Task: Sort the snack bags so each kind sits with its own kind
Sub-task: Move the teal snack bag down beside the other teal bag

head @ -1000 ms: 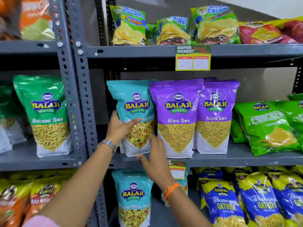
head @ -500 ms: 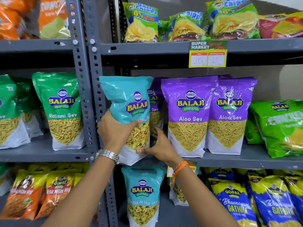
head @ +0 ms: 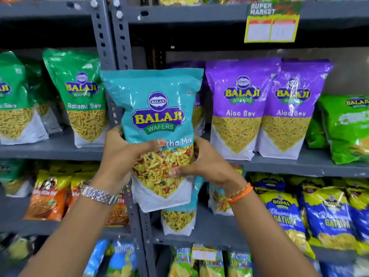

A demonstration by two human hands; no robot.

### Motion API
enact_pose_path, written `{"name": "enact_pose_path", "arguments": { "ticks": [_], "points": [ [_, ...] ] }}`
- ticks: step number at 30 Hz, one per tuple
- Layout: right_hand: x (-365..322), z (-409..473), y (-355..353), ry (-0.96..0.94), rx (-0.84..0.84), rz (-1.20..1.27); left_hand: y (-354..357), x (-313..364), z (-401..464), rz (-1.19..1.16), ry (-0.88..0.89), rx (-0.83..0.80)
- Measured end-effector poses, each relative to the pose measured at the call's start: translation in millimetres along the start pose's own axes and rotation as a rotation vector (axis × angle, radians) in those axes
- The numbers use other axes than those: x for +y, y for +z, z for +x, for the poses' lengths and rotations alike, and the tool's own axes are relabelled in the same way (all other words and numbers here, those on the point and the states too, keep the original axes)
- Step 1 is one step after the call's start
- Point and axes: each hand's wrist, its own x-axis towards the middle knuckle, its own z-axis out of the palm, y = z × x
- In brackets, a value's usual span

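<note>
A teal Balaji Khatta Mitha Mix bag (head: 155,108) is held upright in front of the shelves, clear of any shelf. My left hand (head: 121,154) grips its lower left side, thumb across the front. My right hand (head: 207,162) grips its lower right side. Behind it on the middle shelf stand purple Aloo Sev bags (head: 241,108), one partly hidden by the teal bag. Another teal Khatta Mitha Mix bag (head: 177,218) stands on the shelf below, mostly covered by the held one. Green Ratlami Sev bags (head: 79,96) stand in the left bay.
A grey perforated upright (head: 111,37) divides the two shelf bays. Light green Balaji bags (head: 345,128) lie at the middle shelf's right. Blue Gopal Gathiya bags (head: 327,214) and orange bags (head: 48,198) fill the lower shelf. A price tag (head: 271,27) hangs above.
Both hands have pulled the teal bag off the middle shelf, toward me and lower. The view has dropped, showing the lower shelves.
</note>
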Motion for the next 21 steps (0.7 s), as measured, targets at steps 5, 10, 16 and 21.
{"name": "enact_pose_path", "arguments": {
  "ticks": [5,10,16,21],
  "points": [
    [37,-50,1,0.064,0.112,0.010,9,-39,-35,-0.022,-0.096,-0.063],
    [86,-99,0,0.149,0.188,0.031,27,-94,-71,-0.025,-0.207,-0.125],
    [152,-145,-17,0.266,0.268,0.004,63,-168,-101,0.063,-0.343,-0.167],
    [206,-170,-40,0.403,0.352,-0.003,105,-221,-110,0.151,-0.442,-0.233]
  ]
}}
